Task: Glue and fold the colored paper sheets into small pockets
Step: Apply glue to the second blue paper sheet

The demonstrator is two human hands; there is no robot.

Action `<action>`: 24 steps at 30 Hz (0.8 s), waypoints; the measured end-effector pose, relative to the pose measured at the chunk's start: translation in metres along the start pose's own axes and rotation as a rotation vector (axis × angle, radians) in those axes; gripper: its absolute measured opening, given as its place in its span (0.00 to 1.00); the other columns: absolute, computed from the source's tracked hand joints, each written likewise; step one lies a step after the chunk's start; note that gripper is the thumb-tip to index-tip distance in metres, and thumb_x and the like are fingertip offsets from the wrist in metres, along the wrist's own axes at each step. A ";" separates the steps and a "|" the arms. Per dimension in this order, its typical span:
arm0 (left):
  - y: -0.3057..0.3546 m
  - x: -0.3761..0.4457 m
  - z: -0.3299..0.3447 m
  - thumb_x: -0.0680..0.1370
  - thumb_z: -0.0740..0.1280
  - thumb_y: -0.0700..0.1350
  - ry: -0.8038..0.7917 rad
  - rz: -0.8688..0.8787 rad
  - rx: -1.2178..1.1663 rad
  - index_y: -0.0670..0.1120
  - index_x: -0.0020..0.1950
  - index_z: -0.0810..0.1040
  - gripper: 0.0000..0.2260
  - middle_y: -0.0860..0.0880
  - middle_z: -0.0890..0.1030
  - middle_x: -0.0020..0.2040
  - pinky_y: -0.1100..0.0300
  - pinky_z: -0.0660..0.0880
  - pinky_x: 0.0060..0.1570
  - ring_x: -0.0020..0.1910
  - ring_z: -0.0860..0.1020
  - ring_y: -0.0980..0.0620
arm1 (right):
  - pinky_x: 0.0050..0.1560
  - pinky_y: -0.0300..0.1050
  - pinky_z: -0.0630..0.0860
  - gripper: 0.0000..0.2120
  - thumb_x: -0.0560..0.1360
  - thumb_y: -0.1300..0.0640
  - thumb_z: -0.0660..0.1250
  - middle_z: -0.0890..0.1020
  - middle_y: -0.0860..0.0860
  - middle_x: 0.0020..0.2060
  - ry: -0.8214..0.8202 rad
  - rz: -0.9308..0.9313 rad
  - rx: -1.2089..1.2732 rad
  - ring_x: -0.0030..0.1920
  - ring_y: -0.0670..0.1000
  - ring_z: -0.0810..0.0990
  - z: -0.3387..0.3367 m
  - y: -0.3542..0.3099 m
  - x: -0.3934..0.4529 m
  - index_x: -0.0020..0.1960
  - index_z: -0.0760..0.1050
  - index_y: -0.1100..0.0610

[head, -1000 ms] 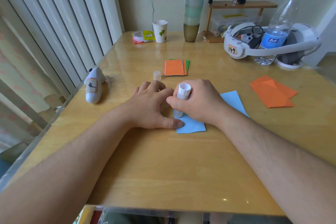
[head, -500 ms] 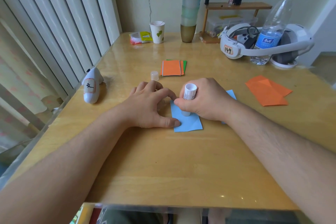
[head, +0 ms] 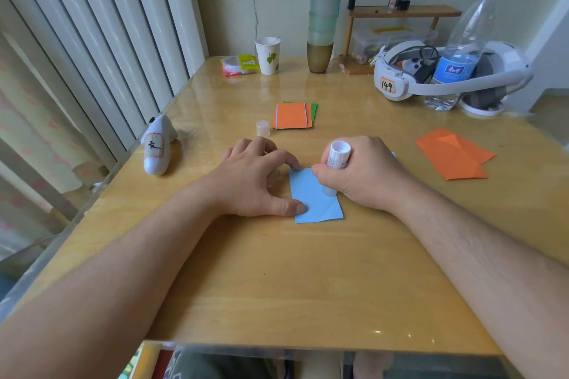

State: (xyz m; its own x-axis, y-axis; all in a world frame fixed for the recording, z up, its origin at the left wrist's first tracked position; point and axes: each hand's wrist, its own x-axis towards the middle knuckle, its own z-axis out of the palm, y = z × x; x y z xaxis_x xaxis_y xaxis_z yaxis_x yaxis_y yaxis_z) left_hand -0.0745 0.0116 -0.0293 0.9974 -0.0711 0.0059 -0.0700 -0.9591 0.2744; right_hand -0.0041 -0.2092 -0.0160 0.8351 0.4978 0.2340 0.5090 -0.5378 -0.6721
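Blue paper [head: 311,194] pinned by left hand [head: 255,178], glue stick [head: 335,163] in right hand [head: 366,172].

White headset [head: 397,83] bore an orange tag reading "149". Water bottle [head: 458,49] had a blue label, its print too small to read.

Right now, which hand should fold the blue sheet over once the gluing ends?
Probably the left hand. It holds no tool and its thumb already rests on the blue sheet. The right hand is wrapped around the glue stick, tip down on the paper.
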 end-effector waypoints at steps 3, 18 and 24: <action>0.000 0.000 0.000 0.61 0.61 0.81 0.001 0.002 0.005 0.71 0.68 0.67 0.37 0.58 0.65 0.64 0.51 0.59 0.69 0.68 0.60 0.51 | 0.39 0.45 0.73 0.12 0.72 0.51 0.74 0.82 0.53 0.34 0.011 0.003 -0.017 0.39 0.53 0.77 0.001 0.001 -0.001 0.38 0.78 0.58; 0.001 0.000 0.002 0.58 0.59 0.82 -0.004 -0.005 0.057 0.66 0.68 0.66 0.41 0.56 0.64 0.65 0.51 0.60 0.68 0.68 0.61 0.48 | 0.41 0.48 0.78 0.13 0.76 0.43 0.74 0.84 0.48 0.34 0.012 -0.087 0.090 0.38 0.49 0.82 0.023 -0.013 0.004 0.39 0.79 0.51; 0.002 0.001 0.002 0.58 0.59 0.82 -0.016 -0.007 0.037 0.68 0.66 0.66 0.40 0.57 0.64 0.66 0.52 0.58 0.68 0.69 0.60 0.49 | 0.35 0.36 0.70 0.12 0.76 0.44 0.75 0.81 0.43 0.31 -0.101 -0.082 0.067 0.33 0.41 0.74 0.028 -0.017 0.003 0.40 0.78 0.50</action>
State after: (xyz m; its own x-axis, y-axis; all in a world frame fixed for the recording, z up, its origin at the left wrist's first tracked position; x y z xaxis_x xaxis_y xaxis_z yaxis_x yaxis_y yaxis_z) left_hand -0.0740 0.0096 -0.0306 0.9976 -0.0688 -0.0108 -0.0643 -0.9690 0.2387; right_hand -0.0163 -0.1790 -0.0237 0.7639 0.6064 0.2206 0.5572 -0.4475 -0.6995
